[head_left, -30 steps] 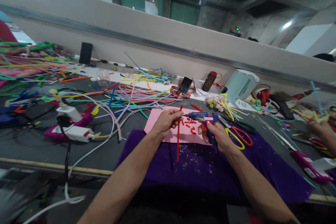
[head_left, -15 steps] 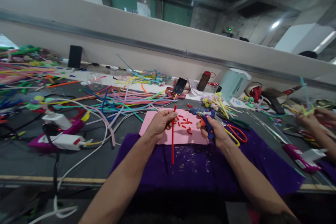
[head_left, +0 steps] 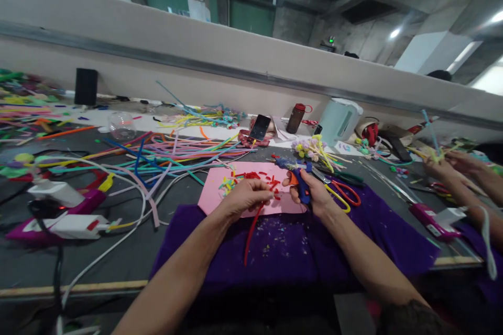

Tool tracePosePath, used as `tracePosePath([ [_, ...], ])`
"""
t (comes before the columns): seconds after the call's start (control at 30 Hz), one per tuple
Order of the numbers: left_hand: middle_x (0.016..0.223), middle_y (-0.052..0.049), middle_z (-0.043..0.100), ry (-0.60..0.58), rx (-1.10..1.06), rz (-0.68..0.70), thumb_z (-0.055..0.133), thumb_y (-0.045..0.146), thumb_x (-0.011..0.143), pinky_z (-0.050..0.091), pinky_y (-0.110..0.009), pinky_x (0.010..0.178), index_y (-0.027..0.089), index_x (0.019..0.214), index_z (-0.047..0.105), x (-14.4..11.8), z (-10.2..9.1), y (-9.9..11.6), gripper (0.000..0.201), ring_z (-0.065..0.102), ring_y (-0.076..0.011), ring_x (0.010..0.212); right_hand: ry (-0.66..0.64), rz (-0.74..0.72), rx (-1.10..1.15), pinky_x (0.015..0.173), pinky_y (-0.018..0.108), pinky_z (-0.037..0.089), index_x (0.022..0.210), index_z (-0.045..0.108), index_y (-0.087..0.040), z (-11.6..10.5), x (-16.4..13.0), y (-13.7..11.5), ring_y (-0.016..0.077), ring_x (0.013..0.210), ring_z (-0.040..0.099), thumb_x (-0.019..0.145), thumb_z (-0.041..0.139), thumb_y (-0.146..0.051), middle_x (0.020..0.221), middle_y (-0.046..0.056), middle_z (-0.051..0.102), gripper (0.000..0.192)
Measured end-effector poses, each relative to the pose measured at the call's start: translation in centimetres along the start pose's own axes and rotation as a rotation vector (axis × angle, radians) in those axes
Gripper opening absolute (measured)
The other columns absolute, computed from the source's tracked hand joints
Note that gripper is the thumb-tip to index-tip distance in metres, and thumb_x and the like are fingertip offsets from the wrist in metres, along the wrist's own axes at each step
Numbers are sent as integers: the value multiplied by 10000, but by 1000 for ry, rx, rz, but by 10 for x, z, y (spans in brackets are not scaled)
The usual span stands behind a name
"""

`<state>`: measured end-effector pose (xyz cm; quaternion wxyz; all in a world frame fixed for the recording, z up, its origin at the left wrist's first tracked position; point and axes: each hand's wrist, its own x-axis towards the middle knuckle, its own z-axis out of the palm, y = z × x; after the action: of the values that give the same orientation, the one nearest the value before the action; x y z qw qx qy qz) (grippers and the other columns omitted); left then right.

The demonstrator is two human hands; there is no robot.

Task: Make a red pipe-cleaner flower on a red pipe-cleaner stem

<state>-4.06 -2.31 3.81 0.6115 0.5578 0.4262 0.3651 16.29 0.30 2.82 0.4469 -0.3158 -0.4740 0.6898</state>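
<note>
At a craft-strewn counter, a person's left hand pinches a long red fuzzy pipe cleaner that trails down over a purple felt cloth. The right hand is wrapped around the grip of a blue hot glue gun, its nozzle over a pink paper sheet scattered with small red cut pieces. Red-and-yellow-handled scissors lie just beside the right hand.

Open purple cloth near edge. Scissors just right of right hand; pipe-cleaner pile and cables crowd left.
</note>
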Motion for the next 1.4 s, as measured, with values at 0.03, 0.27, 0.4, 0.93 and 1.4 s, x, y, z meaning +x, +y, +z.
tracePosePath([
  [0.03, 477, 24, 558, -72, 61, -35, 665, 322, 613, 227, -166, 332, 147, 630, 619, -2, 1, -1, 182, 369, -34, 323, 5, -9, -5, 368, 191, 371, 932, 560, -162, 0, 0, 0, 79, 438, 484, 815, 443, -483, 857, 74, 651, 360],
  [0.27, 570, -18, 623, -115, 90, -61, 634, 332, 650, 247, -153, 311, 138, 683, 641, -2, 0, -2, 197, 439, -48, 344, 21, -89, -88, 366, 194, 388, 950, 565, -166, 6, -5, -2, 78, 431, 477, 787, 512, -443, 770, 44, 644, 326],
  [0.4, 608, -10, 627, 100, -87, 40, 644, 354, 659, 288, -147, 314, 133, 717, 615, 4, -8, 0, 230, 431, -30, 343, 0, -114, -139, 352, 180, 367, 839, 577, -143, 12, -12, -5, 87, 435, 468, 789, 520, -422, 601, 23, 586, 290],
  [0.93, 645, -24, 634, 201, -229, 106, 665, 383, 646, 323, -147, 324, 116, 720, 595, 7, -10, -2, 286, 460, -36, 386, 12, -158, -263, 415, 213, 384, 800, 630, -145, 15, -16, -1, 103, 460, 476, 805, 482, -468, 564, 24, 556, 355],
  [1.4, 584, -17, 614, 247, -227, 82, 669, 366, 643, 330, -146, 322, 113, 679, 589, 10, -11, -5, 268, 457, -37, 376, 55, -270, -393, 433, 233, 329, 742, 579, -169, 17, -20, 0, 115, 436, 447, 827, 447, -450, 487, -6, 504, 322],
])
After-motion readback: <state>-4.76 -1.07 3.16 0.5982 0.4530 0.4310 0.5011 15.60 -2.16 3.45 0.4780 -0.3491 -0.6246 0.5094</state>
